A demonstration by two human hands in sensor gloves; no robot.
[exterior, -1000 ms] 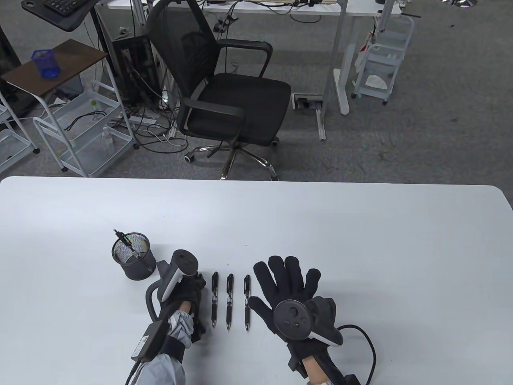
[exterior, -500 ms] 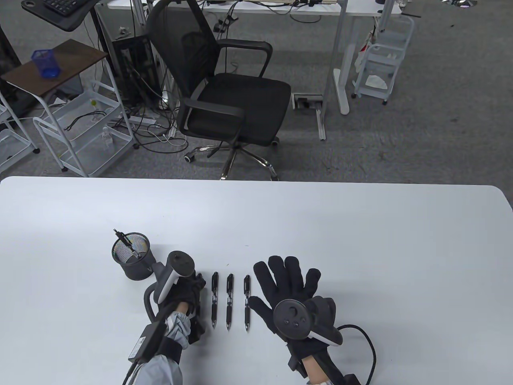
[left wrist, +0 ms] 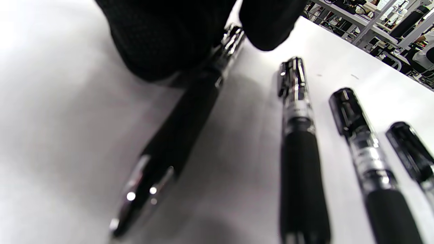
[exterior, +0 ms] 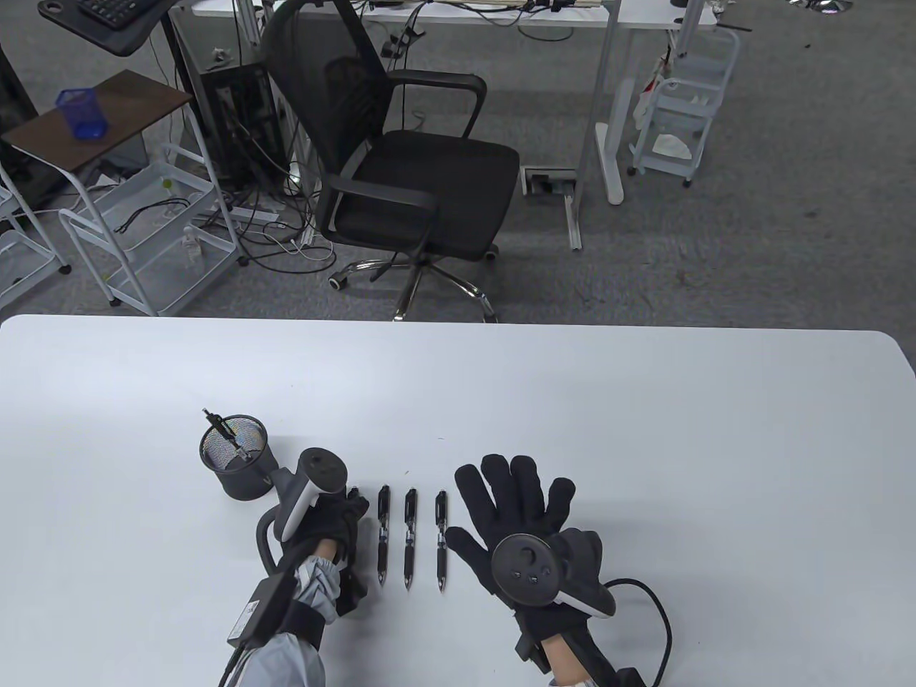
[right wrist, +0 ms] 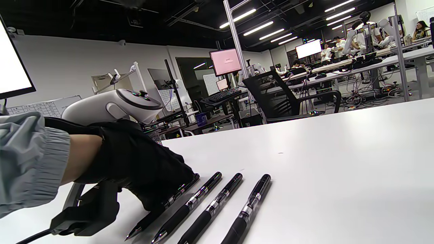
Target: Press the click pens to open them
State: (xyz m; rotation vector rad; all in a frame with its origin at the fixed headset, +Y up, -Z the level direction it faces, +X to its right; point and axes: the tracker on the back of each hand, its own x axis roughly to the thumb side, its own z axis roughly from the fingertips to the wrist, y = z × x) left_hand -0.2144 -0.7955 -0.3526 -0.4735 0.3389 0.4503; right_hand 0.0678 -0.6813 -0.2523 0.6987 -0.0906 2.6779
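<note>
Left hand (exterior: 325,526) pinches 1 click pen (left wrist: 179,135) lying on the table (exterior: 644,429). 3 pens (exterior: 409,538) lie parallel at its 3 o'clock. Right hand (exterior: 522,519) spread flat, holding nothing.

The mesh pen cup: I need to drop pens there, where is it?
In the table view, the mesh pen cup stands left of the left hand, one pen inside.
</note>
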